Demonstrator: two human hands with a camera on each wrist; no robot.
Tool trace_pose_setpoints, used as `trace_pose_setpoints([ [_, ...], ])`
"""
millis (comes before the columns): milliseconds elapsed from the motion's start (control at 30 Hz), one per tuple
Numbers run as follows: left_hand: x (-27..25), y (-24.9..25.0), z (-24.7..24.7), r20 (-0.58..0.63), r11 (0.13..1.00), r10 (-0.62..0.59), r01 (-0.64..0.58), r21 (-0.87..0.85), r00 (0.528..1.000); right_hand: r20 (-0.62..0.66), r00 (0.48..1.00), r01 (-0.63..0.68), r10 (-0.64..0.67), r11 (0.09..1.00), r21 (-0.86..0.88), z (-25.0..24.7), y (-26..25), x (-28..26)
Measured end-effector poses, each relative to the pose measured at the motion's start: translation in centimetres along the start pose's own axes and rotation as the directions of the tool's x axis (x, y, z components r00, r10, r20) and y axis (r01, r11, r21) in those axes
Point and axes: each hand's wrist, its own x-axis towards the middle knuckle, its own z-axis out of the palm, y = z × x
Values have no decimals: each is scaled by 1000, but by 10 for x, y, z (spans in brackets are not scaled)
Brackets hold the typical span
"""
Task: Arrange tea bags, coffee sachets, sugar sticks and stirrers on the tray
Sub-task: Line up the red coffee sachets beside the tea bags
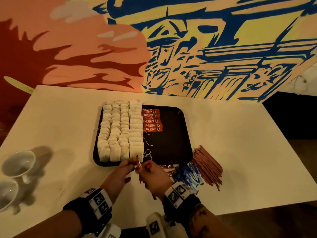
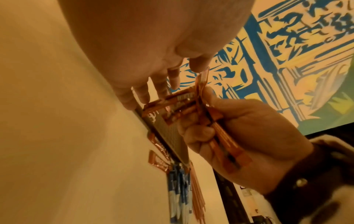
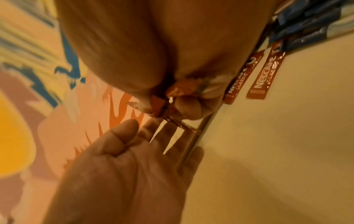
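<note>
right hand clamped a bunch of red foil coffee sachets | left hand fingers straight, spread, touching the bunch's top | above near rim of dark rectangular plastic tray | white paper tea bags filled its left half

white table before painted orange-and-blue mural wall
</note>
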Motion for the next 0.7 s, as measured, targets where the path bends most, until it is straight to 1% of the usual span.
trace_pose_setpoints([
  [33,1,5,3,25,1000,14,-13,-18,1000,36,999,-27,22,989,143,-3,-6,1],
  [67,2,9,6,37,999,26,-26,-25,999,61,998,-43,27,958,282,-6,-12,1],
  [100,3,13,8,41,999,45,-44,-27,998,67,997,-53,29,912,406,-9,-16,2],
  [133,4,18,10,48,998,63,-63,-13,997,57,998,-57,33,874,483,-11,-20,3],
  [167,5,21,12,54,996,86,-86,4,995,43,998,-57,41,845,532,-14,-22,5],
  [233,7,28,17,82,987,141,-146,62,987,0,999,-46,54,841,539,-17,-26,11],
  [300,9,36,25,66,987,136,-141,78,988,-52,998,-11,38,895,446,-21,-32,16],
  [333,12,39,29,39,991,121,-123,49,992,-75,997,9,21,926,377,-24,-37,16],
  [400,16,49,38,-10,991,88,-89,-100,996,-133,990,76,-48,973,218,-29,-48,17],
  [433,17,57,43,-18,979,70,-73,-191,997,-156,982,127,-104,982,142,-30,-53,16],
  [500,20,70,50,-8,923,9,-12,-384,1000,-169,958,228,-231,973,-39,-33,-61,17],
  [533,25,74,51,-4,886,-11,8,-463,1000,-152,949,251,-277,953,-169,-35,-65,20],
  [567,26,79,51,-3,848,-27,21,-529,1000,-121,943,258,-310,911,-321,-37,-67,22],
  [633,32,84,50,25,805,-58,61,-590,998,-52,932,270,-360,779,-566,-43,-68,27],
  [667,37,84,50,27,810,-68,71,-582,997,-28,926,279,-377,731,-623,-46,-68,28],
  [700,40,85,50,14,816,-71,66,-574,997,-3,922,296,-387,710,-640,-51,-66,31],
])
